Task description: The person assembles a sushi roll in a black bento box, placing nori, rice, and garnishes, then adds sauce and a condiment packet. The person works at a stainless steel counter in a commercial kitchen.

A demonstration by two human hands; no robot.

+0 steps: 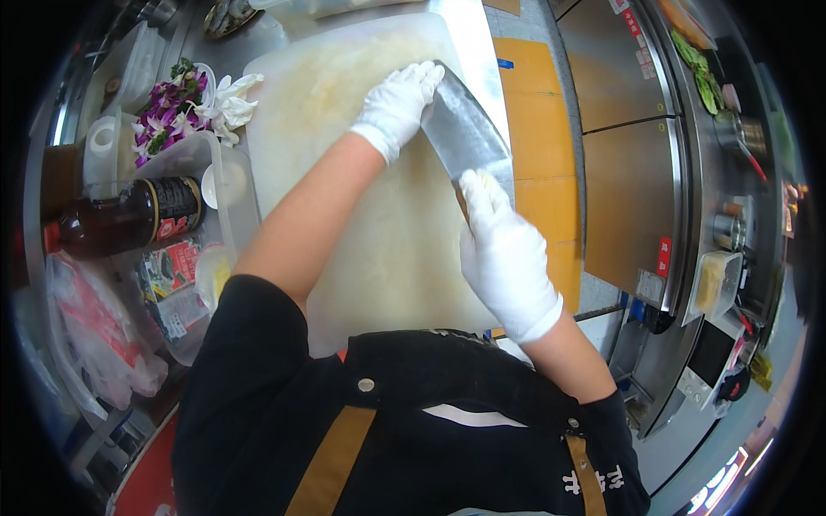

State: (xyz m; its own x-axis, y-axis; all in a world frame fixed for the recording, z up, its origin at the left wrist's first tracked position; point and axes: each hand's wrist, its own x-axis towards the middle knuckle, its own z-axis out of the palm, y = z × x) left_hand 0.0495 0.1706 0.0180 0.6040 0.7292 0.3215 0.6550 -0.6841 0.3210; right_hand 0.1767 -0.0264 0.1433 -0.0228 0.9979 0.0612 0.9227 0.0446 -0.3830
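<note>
A broad steel cleaver [466, 125] is over the right side of a large pale cutting board [379, 249], its flat face turned up and its far end pointing away from me. My right hand [509, 258], in a white glove, is closed round the handle, which is mostly hidden. My left hand [397, 105], gloved too, reaches across the board. Its fingers are drawn together at the far end of the blade and appear to grip it there; anything under them is hidden.
Left of the board stand purple flowers [168, 112], a crumpled white glove or cloth [230, 105], a clear plastic bin [245, 193] and a dark sauce bottle [112, 219]. A steel fridge [632, 198] and a counter with containers are at the right. Brown cardboard [540, 129] lies beyond the board's right edge.
</note>
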